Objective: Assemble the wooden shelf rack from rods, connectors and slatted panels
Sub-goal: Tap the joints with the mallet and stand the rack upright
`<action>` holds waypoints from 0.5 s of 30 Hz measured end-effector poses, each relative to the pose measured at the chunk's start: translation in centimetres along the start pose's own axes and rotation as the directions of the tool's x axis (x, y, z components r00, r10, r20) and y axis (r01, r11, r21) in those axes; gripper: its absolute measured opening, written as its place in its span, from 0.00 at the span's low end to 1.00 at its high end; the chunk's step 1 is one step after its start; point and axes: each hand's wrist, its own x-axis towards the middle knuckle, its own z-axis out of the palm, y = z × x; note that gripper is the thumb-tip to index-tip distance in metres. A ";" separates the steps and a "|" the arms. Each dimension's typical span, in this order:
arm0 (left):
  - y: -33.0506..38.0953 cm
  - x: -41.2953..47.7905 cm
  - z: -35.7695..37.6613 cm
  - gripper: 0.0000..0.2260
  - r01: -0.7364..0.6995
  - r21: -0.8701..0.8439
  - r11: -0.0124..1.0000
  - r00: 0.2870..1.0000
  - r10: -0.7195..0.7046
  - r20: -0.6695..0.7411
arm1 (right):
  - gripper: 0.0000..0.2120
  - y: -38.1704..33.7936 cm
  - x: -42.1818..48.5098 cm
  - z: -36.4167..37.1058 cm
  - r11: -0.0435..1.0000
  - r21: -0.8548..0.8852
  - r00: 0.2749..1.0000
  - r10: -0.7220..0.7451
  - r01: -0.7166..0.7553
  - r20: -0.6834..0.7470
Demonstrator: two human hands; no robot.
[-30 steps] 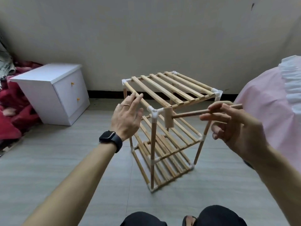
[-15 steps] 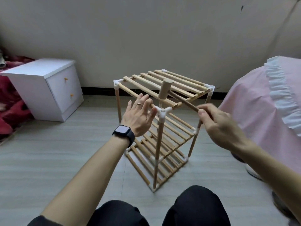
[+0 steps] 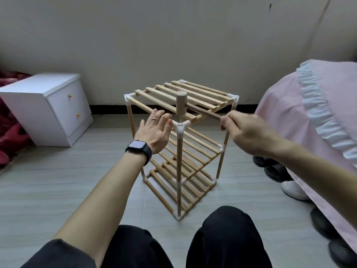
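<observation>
Left hand (image 3: 154, 132): flat open, at rack (image 3: 179, 161) corner.
Right hand (image 3: 247, 132): grips mallet (image 3: 181, 102).
Around: cabinet (image 3: 48, 105) left, bed (image 3: 318, 113) right.

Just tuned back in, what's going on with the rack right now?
A seated person is working on the three-tier wooden slatted shelf rack, which stands upright on the floor. Their right hand grips the handle of a small wooden mallet, its head poised just above the near white plastic corner connector on the top tier. Their left hand lies open against the top front rail beside that connector, apparently steadying the frame.
</observation>
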 end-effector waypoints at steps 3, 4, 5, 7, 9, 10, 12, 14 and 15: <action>0.0 0.0 0.0 0.24 -0.003 -0.005 1.000 1.000 0.003 -0.003 | 0.12 -0.2 0.3 0.1 0.972 0.199 0.966 -0.071 0.123 -0.248; 0.0 0.0 0.0 0.24 -0.004 -0.013 1.000 1.000 0.004 -0.005 | 0.11 0.0 0.1 0.5 0.973 0.193 0.974 -0.089 0.129 -0.206; -0.1 0.0 0.1 0.24 -0.004 -0.019 1.000 1.000 0.004 -0.002 | 0.10 0.3 0.0 1.0 0.990 0.098 0.994 -0.092 0.098 -0.062; -0.3 0.0 0.1 0.24 -0.002 -0.029 1.000 1.000 0.002 -0.001 | 0.12 0.9 -0.3 1.7 0.991 -0.114 0.978 -0.040 0.065 0.207; -0.5 0.2 0.3 0.24 -0.011 -0.035 0.999 1.000 0.011 -0.009 | 0.13 1.3 -0.1 1.6 0.994 -0.032 0.992 -0.100 0.103 0.080; -0.6 0.2 0.4 0.24 -0.013 -0.038 0.999 1.000 0.013 -0.019 | 0.12 1.1 -0.1 1.5 0.984 0.032 0.983 -0.171 0.174 -0.071; -0.8 0.3 0.6 0.24 -0.015 -0.046 0.999 0.999 0.014 -0.031 | 0.10 0.8 -0.4 1.8 0.955 0.103 0.934 -0.246 0.280 -0.258; -0.8 0.3 0.8 0.23 -0.022 -0.041 0.999 0.999 0.020 -0.041 | 0.10 1.1 -0.4 2.4 0.969 0.013 0.963 -0.243 0.246 -0.114; -0.9 0.3 0.8 0.23 -0.023 -0.039 0.999 0.999 0.022 -0.044 | 0.11 1.4 -0.5 2.7 0.979 -0.062 0.980 -0.189 0.193 0.067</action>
